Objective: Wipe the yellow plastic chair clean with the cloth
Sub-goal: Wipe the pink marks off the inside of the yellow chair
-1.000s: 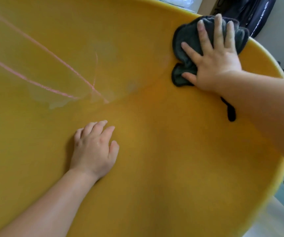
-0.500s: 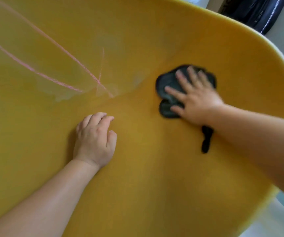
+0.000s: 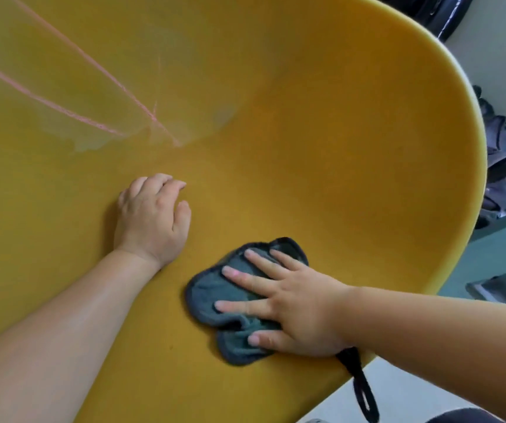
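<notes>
**Cloth at the near right rim, pink marks not yet wiped**

The yellow plastic chair (image 3: 337,148) fills the view. The dark grey cloth (image 3: 207,293) lies bunched on its seat close to the near right rim. The right hand (image 3: 300,303) lies flat on the cloth with fingers spread and straight, pressing it against the plastic. The left hand (image 3: 151,221) rests on bare seat just left of the cloth, fingers loosely bent, holding nothing; it seems to steady the chair.

Judging by the surface, the job is partly done. The right half of the shell looks even and free of marks. Towards the far left edge the pink lines (image 3: 154,116) remain, with a pale, smeared patch (image 3: 93,141) below them, so that area probably needs the next passes.

Count: one chair, one cloth with one black hanging loop (image 3: 364,398) trailing over the rim, two hands. There are two long pink lines and a short third stroke where they meet.
</notes>
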A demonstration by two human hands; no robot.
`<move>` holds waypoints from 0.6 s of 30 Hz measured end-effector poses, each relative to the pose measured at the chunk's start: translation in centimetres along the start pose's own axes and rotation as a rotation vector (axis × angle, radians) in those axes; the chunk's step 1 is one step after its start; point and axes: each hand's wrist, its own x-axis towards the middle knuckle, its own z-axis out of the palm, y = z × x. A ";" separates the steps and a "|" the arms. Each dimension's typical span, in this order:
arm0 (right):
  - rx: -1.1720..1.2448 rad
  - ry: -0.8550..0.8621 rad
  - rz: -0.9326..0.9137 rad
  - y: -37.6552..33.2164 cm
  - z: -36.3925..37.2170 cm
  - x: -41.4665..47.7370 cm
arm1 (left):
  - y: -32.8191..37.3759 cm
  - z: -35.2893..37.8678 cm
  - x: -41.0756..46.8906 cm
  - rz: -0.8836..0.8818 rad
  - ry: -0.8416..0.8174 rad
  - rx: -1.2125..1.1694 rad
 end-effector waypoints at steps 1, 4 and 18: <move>-0.045 0.004 0.087 2.5 0.0 -1.9 | 0.0 0.0 0.1 -0.006 -0.010 -0.004; -0.382 0.138 0.534 12.1 -2.9 -5.5 | 0.1 0.2 0.1 -0.015 -0.026 -0.011; -0.139 0.255 0.431 8.0 -2.6 8.5 | -0.4 0.1 0.2 -0.156 0.040 -0.022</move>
